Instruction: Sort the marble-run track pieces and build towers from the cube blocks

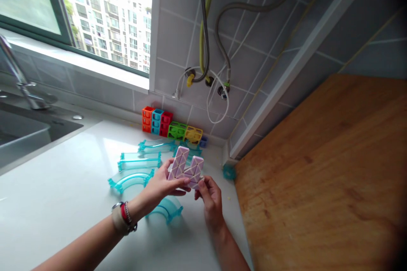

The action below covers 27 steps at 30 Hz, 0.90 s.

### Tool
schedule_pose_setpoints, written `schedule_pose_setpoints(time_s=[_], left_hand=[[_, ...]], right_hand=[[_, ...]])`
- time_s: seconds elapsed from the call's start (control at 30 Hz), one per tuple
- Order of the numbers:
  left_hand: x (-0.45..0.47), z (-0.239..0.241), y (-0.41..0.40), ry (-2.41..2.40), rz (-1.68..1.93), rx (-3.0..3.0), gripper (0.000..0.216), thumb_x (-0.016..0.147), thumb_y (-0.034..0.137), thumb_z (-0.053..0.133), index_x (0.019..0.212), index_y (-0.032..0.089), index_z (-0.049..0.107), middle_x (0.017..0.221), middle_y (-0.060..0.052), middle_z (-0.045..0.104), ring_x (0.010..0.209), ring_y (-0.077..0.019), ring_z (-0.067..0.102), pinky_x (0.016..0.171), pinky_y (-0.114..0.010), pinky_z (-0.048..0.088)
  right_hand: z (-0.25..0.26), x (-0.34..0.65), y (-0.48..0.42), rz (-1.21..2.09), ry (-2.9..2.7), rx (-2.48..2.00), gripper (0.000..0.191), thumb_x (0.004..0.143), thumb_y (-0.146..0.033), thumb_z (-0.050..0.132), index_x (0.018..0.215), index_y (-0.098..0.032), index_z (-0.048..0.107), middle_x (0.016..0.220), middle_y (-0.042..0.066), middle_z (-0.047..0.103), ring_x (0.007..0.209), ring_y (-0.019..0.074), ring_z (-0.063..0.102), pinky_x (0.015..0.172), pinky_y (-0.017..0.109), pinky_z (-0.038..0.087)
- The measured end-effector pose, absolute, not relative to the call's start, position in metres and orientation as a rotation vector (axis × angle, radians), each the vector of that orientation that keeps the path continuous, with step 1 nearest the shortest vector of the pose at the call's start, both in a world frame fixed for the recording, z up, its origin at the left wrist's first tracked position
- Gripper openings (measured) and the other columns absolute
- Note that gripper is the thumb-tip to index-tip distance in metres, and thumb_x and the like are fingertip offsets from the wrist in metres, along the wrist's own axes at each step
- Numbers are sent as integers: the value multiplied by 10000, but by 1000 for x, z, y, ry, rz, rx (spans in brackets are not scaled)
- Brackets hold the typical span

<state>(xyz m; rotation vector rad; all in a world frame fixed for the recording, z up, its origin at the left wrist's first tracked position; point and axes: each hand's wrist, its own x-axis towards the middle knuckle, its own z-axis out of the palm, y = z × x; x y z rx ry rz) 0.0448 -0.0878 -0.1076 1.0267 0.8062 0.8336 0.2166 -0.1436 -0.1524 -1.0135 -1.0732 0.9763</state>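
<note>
Above the white counter, a pink and white snake puzzle [179, 162], folded into a U-like shape, is held up between both hands. My left hand [165, 184] grips its left and lower part, thumb across the front and fingers behind. At the lower right corner my right hand [209, 197] pinches the puzzle between thumb and fingers. Below and behind the hands lie translucent teal track pieces: a straight piece [140, 161], a curved piece [132, 179] and another curved piece [165, 209] partly covered by my left hand and forearm.
Coloured cube blocks [167, 125] line the back wall. A sink [25, 131] with a faucet [23, 78] is at the left, under a window. A large wooden board [318, 178] borders the right side. Hoses and a white cord [227, 108] hang at the tiled wall.
</note>
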Motion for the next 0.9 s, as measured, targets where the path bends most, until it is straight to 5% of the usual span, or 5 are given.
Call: schedule_pose_setpoints(time_s=[0.1,0.3,0.47,0.63,0.9], left_hand=[[47,-106,-95,739,769,981,893,701,382,919,1421,265,403,1111,-118,776,958,-283,775,788,-390,632],[47,-103,-99,845,741,1083,595,715,434,891,1175,171,618,1079,-119,777,1011,-292,748,850,-401,621],[42,-103,-91,854,840,996,796,725,425,896,1358,233,452,1125,-100,760,1005,-267,746,812,-400,637],[42,-108,-87,754,785,1125,682,750,394,875,1323,221,548,1155,-114,742,989,-269,741,684,-321,635],[41,-113,-84,661,780,1093,785,730,324,907,1413,210,538,1090,-104,753,950,-238,746,854,-402,636]], right_hand=[[-157,215,-144,1022,-944,-964,264,983,-443,645,877,-205,608,757,-23,556,650,119,483,602,245,414],[-159,216,-143,1092,-928,-977,280,943,-465,686,871,-206,605,782,-13,583,686,133,537,637,259,461],[-151,219,-146,1132,-1168,-1005,284,913,-457,709,907,-175,684,752,1,605,692,139,546,673,268,462],[-145,214,-150,1194,-1215,-1008,334,899,-454,700,1085,-179,737,829,24,668,684,141,558,651,267,483],[-146,215,-153,1063,-1277,-1111,337,958,-476,607,977,-162,727,753,18,644,669,150,567,646,270,474]])
